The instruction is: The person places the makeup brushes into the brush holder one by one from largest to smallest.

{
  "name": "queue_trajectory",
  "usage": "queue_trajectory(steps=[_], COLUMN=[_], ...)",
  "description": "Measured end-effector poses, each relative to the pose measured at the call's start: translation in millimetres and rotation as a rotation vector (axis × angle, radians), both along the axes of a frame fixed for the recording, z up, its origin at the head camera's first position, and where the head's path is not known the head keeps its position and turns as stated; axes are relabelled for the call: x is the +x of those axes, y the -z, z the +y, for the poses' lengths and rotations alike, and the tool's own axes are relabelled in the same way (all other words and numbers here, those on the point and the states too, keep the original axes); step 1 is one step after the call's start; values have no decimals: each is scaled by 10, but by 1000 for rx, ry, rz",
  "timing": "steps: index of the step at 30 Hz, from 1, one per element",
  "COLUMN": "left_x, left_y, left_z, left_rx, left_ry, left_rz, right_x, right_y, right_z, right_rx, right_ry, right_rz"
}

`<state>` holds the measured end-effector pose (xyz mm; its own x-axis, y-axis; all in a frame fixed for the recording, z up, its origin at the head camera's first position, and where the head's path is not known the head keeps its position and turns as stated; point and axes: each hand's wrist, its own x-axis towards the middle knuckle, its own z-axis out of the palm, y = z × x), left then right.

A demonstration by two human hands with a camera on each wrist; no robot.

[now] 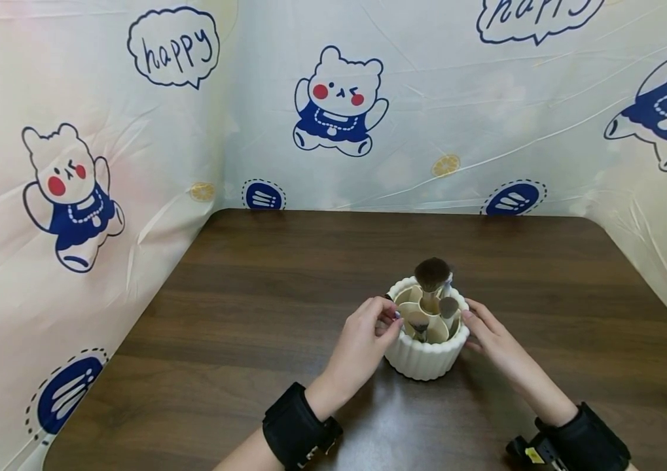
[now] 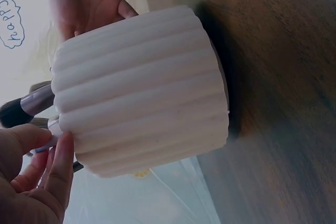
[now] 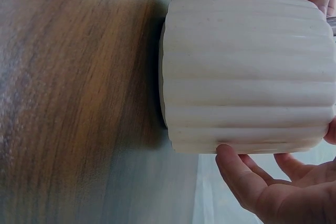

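Note:
A white ribbed makeup brush holder (image 1: 424,362) stands upright on the table, divided inside into rounded cream compartments. Several makeup brushes poke out of it, among them a large fluffy dark brush (image 1: 432,273) and two smaller ones. At the holder's left rim, my left hand (image 1: 365,333) pinches a small pale lilac piece (image 2: 51,143) between thumb and fingers; most of it is hidden by the fingertips, so I cannot tell its kind. My right hand (image 1: 495,337) holds the holder from the right, thumb by the rim and fingertips (image 3: 226,153) against the ribbed wall.
The dark brown wooden table (image 1: 239,366) extends around the holder on every side. A pale sheet (image 1: 262,85) printed with cartoon bears rises behind and along both sides of it. Black straps with cameras wrap the left wrist (image 1: 298,428) and the right wrist (image 1: 583,438).

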<state>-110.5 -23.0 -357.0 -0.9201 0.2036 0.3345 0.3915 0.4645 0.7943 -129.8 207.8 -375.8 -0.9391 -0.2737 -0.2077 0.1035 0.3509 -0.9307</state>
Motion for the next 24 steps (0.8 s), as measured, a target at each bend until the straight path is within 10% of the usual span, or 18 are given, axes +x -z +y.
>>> queue_trajectory(steps=[11, 24], left_x=[4, -183], left_y=[11, -30], left_z=[-20, -295], left_rx=[-56, -310], left_ry=[-15, -330], left_rz=[55, 373], right_x=[-24, -123], right_y=[9, -43], right_z=[20, 130], right_rx=[4, 149], right_ry=[-10, -44], right_rz=[-4, 206])
